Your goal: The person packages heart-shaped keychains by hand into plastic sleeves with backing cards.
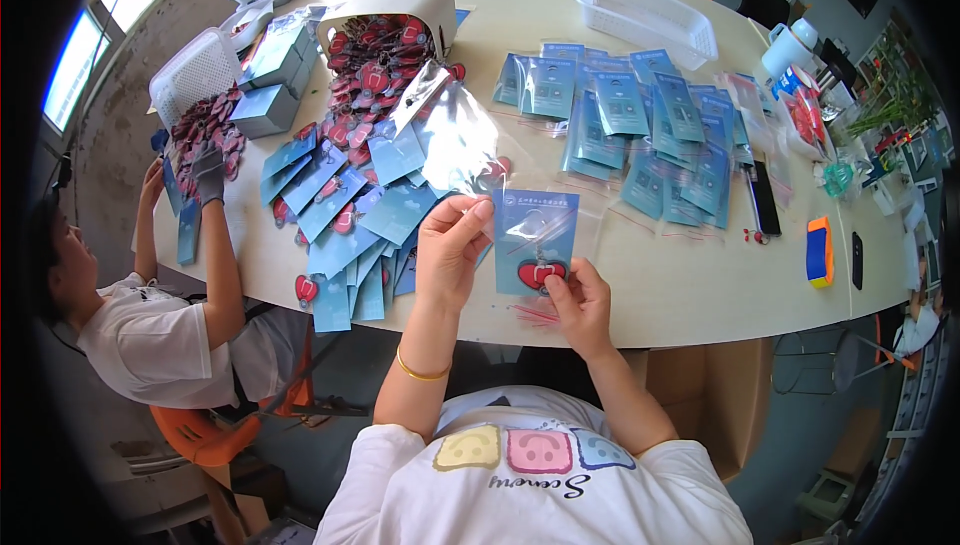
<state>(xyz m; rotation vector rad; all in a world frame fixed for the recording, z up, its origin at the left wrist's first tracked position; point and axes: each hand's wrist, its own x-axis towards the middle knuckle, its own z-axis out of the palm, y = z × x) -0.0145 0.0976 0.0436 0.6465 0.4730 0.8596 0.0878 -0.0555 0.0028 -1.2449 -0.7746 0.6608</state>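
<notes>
Upright before me is a blue backing card (510, 270) with a red heart-shaped keychain (541, 274) hanging on its front. My left hand (450, 245) is closed in a pinch at the card's upper left edge. My right hand (583, 310) is closed on the lower right, its thumb on the keychain. Clear plastic film (592, 220) shows around the card; whether the card is inside it I cannot tell. Beside my left hand lie loose blue cards with keychains (375, 215) and a shiny heap of clear bags (455, 135).
A tipped white basket (435, 10) spills red keychains. Packed blue cards (650, 130) are piled right, near a white tray (600, 5), black phone (763, 200) and orange-blue tape dispenser (820, 253). At left, a gloved co-worker (150, 335) handles cards by another basket (195, 75).
</notes>
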